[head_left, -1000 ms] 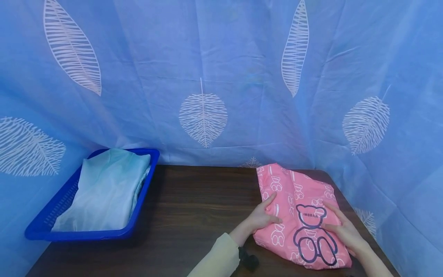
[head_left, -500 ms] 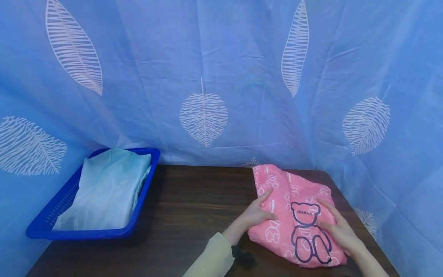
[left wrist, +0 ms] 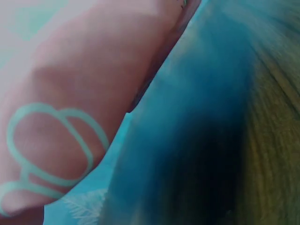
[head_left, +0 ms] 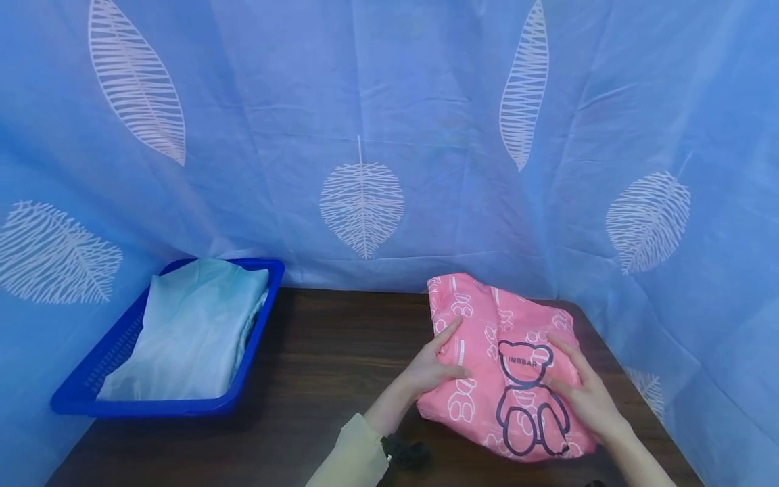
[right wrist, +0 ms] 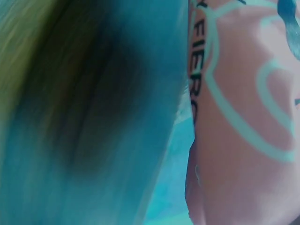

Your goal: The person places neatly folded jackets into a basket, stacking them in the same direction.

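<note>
A folded pink cloth with white bear outlines and a large dark bear print lies between my two hands at the right of the head view. My left hand grips its left side, thumb on top and the lower fingers hidden beneath. On the opposite side my right hand holds the edge, with thumb and a finger showing on the top face. Close-ups of the pink cloth fill the left of the left wrist view and the right of the right wrist view; neither hand shows there.
A blue plastic basket with folded pale teal-and-white cloth stands at the table's left. The dark wooden table stretches between it and the pink cloth. A blue leaf-print curtain encloses the back and sides.
Both hands have shifted left together, carrying the pink cloth with them and slightly up in the view. Their grip looks the same. The basket has stayed in place while the head view drifted slightly.
</note>
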`<state>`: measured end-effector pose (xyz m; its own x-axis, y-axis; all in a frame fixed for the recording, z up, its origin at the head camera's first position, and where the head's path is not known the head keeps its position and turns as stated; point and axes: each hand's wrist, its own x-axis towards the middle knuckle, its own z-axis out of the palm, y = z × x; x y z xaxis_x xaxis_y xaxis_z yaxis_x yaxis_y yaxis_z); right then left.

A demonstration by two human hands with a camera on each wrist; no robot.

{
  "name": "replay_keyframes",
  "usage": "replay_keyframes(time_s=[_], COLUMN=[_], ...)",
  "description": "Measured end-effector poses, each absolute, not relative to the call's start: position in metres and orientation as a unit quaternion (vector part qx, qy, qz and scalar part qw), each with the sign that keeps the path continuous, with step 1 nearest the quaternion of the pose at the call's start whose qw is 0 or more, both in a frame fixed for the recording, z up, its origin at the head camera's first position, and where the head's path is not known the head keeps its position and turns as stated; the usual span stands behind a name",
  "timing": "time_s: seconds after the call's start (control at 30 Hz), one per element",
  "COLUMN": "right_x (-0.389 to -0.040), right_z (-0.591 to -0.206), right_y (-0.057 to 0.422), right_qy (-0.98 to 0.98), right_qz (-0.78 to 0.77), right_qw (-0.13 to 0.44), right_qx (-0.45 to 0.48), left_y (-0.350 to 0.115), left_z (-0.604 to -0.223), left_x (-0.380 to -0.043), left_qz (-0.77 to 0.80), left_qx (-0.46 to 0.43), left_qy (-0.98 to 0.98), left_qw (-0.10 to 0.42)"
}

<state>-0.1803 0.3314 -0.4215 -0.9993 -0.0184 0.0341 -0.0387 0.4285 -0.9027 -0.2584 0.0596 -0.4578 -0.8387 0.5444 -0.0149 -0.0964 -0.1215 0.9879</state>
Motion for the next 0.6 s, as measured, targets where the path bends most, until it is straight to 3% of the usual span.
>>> replay_keyframes(time_s=[0.27,0.6], right_x=[-0.173,-0.179], right_z=[-0.407,-0.387], right_y=[0.295,0.241], right_qy=[-0.827,-0.788], right_qz=[0.558,0.613], right_qw=[0.059,0.037], right_qx=[0.028,0.03], left_y=[0.024,-0.037], left_z=[-0.431,-0.405], left_x=[-0.252,-0.244], left_qz=[0.746,0.751], left_qx=[0.205,0.2], left_qy=[0.587,0.582], left_qw=[0.239,0.24])
